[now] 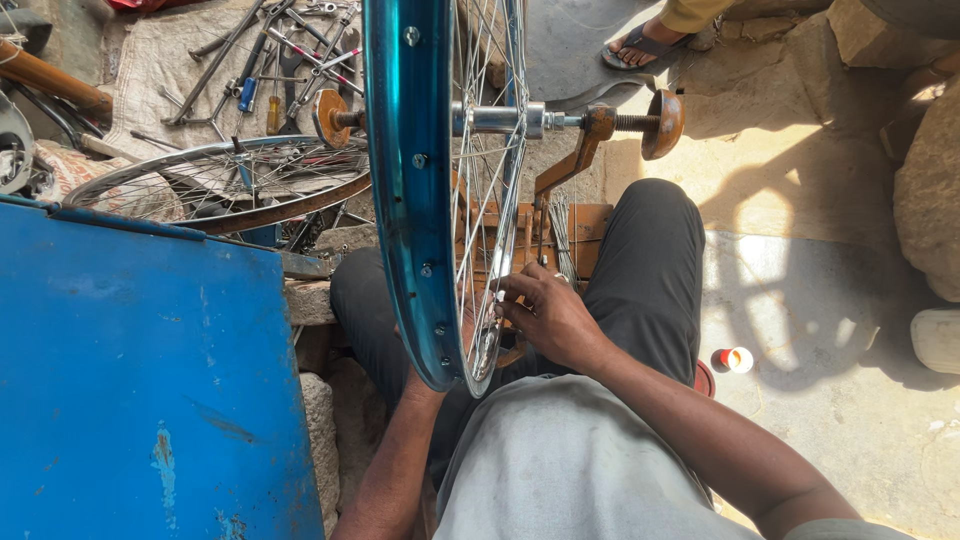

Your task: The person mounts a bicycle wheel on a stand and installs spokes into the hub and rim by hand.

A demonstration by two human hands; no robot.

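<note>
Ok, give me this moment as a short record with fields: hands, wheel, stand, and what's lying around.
right hand: fingertips at the spokes near the rim, on the wheel's right side
left hand: hidden behind the rim; only the forearm shows
wheel: blue rim with silver spokes, upright, edge-on to the camera
stand: rusty, carries the axle on threaded rods
second wheel: lies flat at left
tools: spread on cloth at top left
blue panel: lower left
small red cup: on the ground at right
</note>
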